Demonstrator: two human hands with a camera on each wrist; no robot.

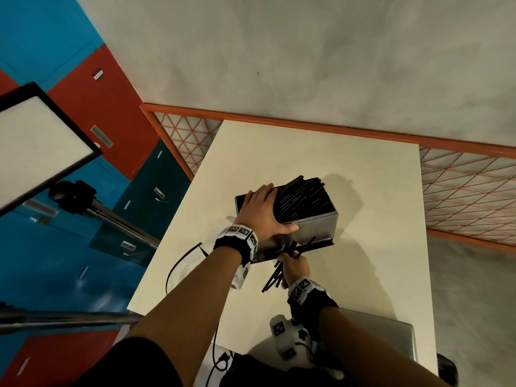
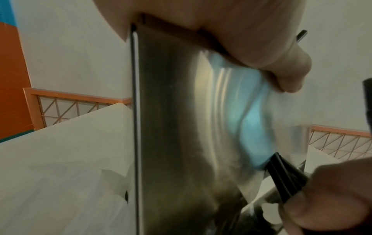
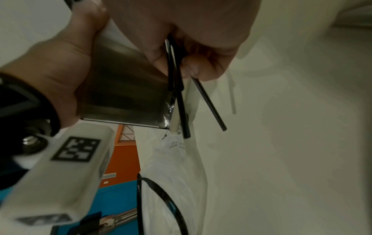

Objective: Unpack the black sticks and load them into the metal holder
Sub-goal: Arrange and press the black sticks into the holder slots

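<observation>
On the table point(image 1: 363, 275), our left hand point(image 1: 262, 210) clasps the holder point(image 1: 318, 227), well stocked with sticks point(image 1: 304, 194). Our right hand point(image 1: 296, 268) grips a loose bundle point(image 1: 273, 277) just beside its near wall. Loading is under way; next we should raise these and aim them into the top.

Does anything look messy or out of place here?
Yes. The black sticks in the right hand are splayed and crossed rather than bundled, beside the metal holder; some loaded sticks jut past its far rim.

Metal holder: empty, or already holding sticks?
Already holding many: black sticks crowd the metal holder, ends poking past its far rim.
</observation>
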